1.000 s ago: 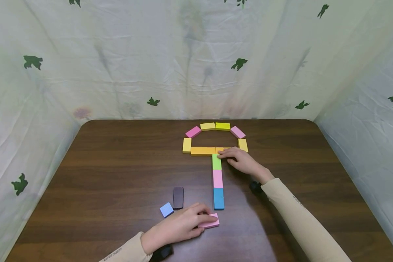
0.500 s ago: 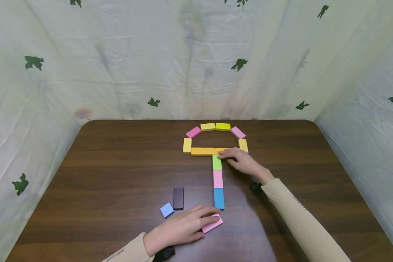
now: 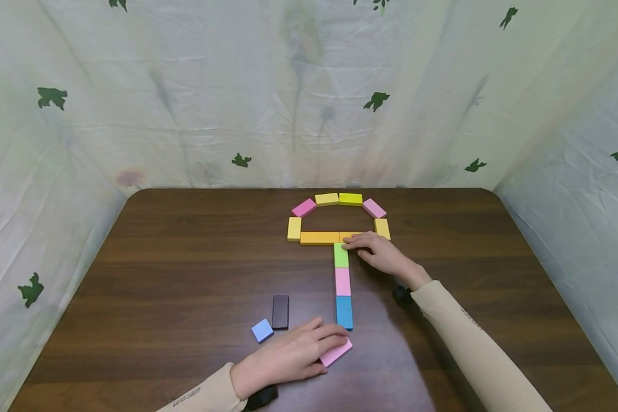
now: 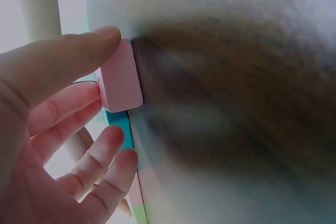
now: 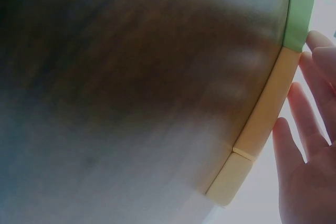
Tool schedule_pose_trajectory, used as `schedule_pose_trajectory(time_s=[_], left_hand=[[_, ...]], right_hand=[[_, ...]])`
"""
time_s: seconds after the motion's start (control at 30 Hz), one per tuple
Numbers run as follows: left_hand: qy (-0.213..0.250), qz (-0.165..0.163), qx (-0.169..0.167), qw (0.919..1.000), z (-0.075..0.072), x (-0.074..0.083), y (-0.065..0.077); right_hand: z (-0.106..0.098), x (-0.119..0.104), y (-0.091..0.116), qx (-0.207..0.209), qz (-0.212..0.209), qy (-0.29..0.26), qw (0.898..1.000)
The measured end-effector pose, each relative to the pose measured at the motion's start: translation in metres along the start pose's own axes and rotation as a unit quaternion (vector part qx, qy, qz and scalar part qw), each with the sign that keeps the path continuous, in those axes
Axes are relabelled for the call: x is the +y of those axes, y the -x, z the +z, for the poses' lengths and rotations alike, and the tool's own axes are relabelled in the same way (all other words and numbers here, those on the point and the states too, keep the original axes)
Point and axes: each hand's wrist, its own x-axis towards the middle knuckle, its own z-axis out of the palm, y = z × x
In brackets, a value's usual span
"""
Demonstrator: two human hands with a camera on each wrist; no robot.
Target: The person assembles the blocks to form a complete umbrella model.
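Note:
My left hand [image 3: 293, 352] pinches a pink block [image 3: 337, 353] between thumb and fingers, near the table's front. This block lies at a slant just below the near end of a blue block [image 3: 344, 312]. In the left wrist view the thumb bears on one side of the pink block [image 4: 121, 77], with fingertips at its other edge. My right hand [image 3: 386, 254] rests with relaxed fingers at the right orange block [image 3: 346, 235], beside the top of a green block [image 3: 341, 256]. In the right wrist view its fingertips touch the orange block [image 5: 268, 106] and its fingers are loosely spread.
A second pink block [image 3: 342, 281] joins the green and blue ones in a straight column. Above it, yellow and pink blocks form an arch over a left orange block [image 3: 319, 238]. A dark block [image 3: 280, 312] and a small light-blue block [image 3: 262, 330] lie left of the column.
My left hand has slid the pink block slightly right and turned it from nearly level to slanted. My right hand stays put.

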Motion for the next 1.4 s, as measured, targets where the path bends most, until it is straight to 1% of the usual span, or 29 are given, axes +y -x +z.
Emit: schedule_pose_trajectory(time_s=[0.2,0.37,0.53,0.67,0.77,0.83,0.9,1.0,1.1,1.17,1.3,1.4], left_hand=[[-0.013,-0.001,0.008,0.9999,0.002,0.0,-0.002],[-0.014,-0.005,0.013,0.9998,0.003,0.0,-0.002],[-0.008,-0.007,0.013,0.9999,0.002,0.0,-0.001],[0.013,-0.013,0.018,0.9997,-0.001,-0.004,0.001],[0.035,-0.028,0.025,0.9987,-0.006,-0.011,0.005],[0.05,-0.046,0.025,0.9974,-0.012,-0.017,0.009],[0.066,-0.067,0.021,0.9954,-0.018,-0.024,0.013],[0.088,-0.096,0.011,0.9914,-0.026,-0.033,0.021],[0.104,-0.117,0.002,0.9877,-0.031,-0.041,0.029],[0.108,-0.126,0.0,0.9861,-0.033,-0.045,0.034],[0.112,-0.134,-0.002,0.9847,-0.036,-0.052,0.043],[0.119,-0.145,-0.011,0.9822,-0.037,-0.055,0.048]], right_hand=[[0.001,0.001,0.0,0.003,0.0,0.0,1.0],[0.001,0.002,0.0,0.003,0.001,0.002,1.0],[0.001,0.002,0.0,0.002,0.001,-0.001,1.0],[0.001,0.001,0.0,0.001,0.001,0.002,1.0],[0.001,0.001,0.0,0.0,0.006,0.002,1.0],[0.0,0.001,0.0,-0.001,0.008,0.003,1.0],[0.0,0.001,0.0,-0.002,0.01,0.002,1.0],[0.0,0.001,0.0,0.0,0.003,0.004,1.0],[0.001,0.001,-0.001,0.002,-0.003,0.005,1.0],[0.001,0.002,-0.001,0.002,-0.005,0.006,1.0],[0.001,0.002,-0.001,0.0,-0.004,0.005,1.0],[0.001,0.002,-0.001,-0.001,-0.002,0.004,1.0]])
